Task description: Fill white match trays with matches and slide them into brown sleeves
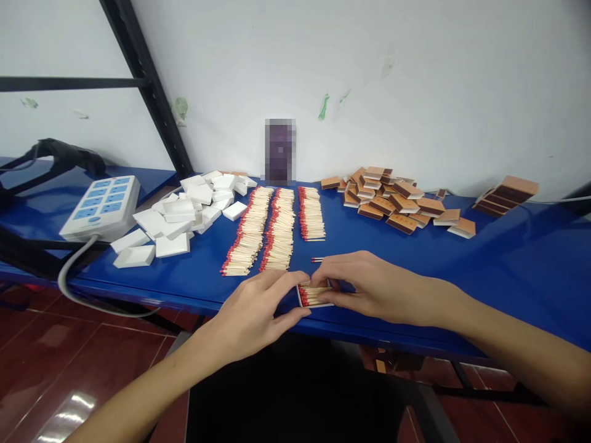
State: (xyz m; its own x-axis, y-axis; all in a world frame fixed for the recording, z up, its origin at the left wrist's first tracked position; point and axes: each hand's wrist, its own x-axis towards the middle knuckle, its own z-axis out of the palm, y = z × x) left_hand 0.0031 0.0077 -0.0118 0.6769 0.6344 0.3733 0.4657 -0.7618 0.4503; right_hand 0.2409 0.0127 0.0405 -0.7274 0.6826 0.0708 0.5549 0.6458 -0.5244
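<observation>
A white matchbox tray [300, 298] lies at the front edge of the blue table, filled with red-headed matches [310, 295]. My left hand [256, 311] grips the tray's left end between thumb and fingers. From the right, my right hand [383, 284] has its thumb and fingers closed on the matches inside the tray, hiding its right end. Just behind that hand lie a couple of loose matches [317, 259]. Farther back, matches are laid in three rows: a left row [249, 231], a middle row [279, 231] and a shorter right row [313, 215].
A pile of empty white trays [178, 212] is at the left, beside a power strip [102, 206]. Brown matchbox sleeves [399, 203] are heaped at the right, with a stack of sleeves [505, 194] farther right. A pixelated dark object [280, 152] stands against the wall.
</observation>
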